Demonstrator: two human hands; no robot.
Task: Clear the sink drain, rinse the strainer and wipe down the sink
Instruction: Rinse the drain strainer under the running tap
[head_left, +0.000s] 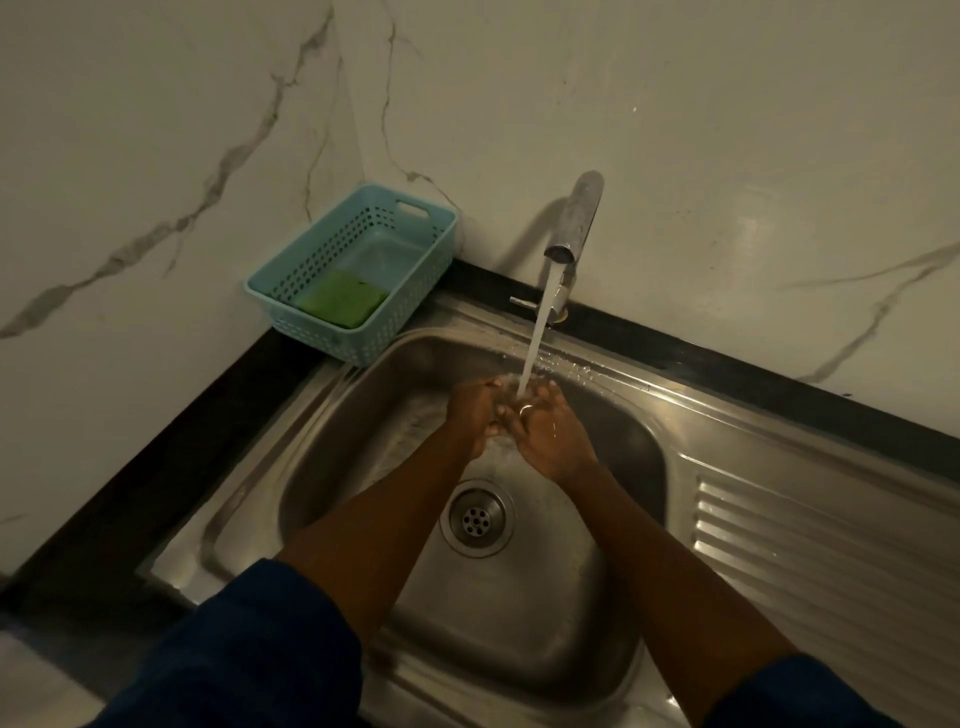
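Running from the tap at the back edge of the sink, a stream of water falls straight onto both hands, which meet over the rear half of the basin. The left hand and the right hand are pressed together with their fingers curled into one another. A ring shows on a right finger. Water and the overlapping fingers hide the gap between the palms, so I cannot tell whether either hand grasps anything or only the other hand.

The strainer sits in the drain at the middle of the basin floor, in view between the two forearms and nearer the person than the hands. The steel basin looks wet and dull, with droplets scattered along its back rim beside the tap. A ribbed draining board runs off the sink's right edge.

At the sink's back left corner stands a pale blue perforated basket, slightly overhanging the rim, with a green sponge lying flat in its near end. A black countertop frames the sink at the left and back. White marble-look wall panels with grey veins meet in the corner behind the basket. The light is dim. Dark blue sleeves cover the upper forearms.
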